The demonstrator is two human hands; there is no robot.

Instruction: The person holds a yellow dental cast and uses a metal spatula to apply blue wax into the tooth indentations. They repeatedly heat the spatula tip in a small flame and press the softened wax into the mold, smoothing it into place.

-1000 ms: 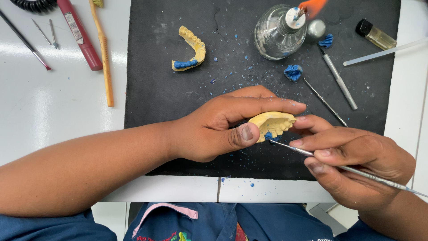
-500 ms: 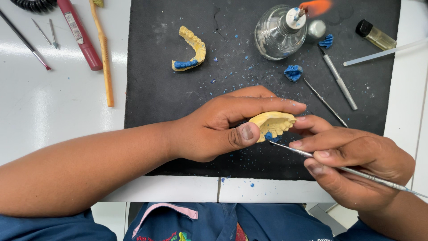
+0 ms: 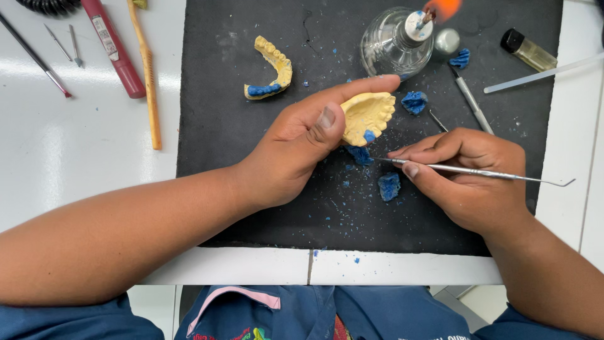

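Fingers (image 3: 352,94) of your left hand (image 3: 296,151) clamp the yellow dental cast (image 3: 367,115) at upper centre of the frame; your right hand (image 3: 469,173) pinches the metal carving tool (image 3: 478,170) pen-style, tip beside the blue wax (image 3: 360,154) beneath the cast. Advice: brace your right fingers on the black mat (image 3: 239,138) and use short strokes, clear of the lit spirit lamp (image 3: 397,39).
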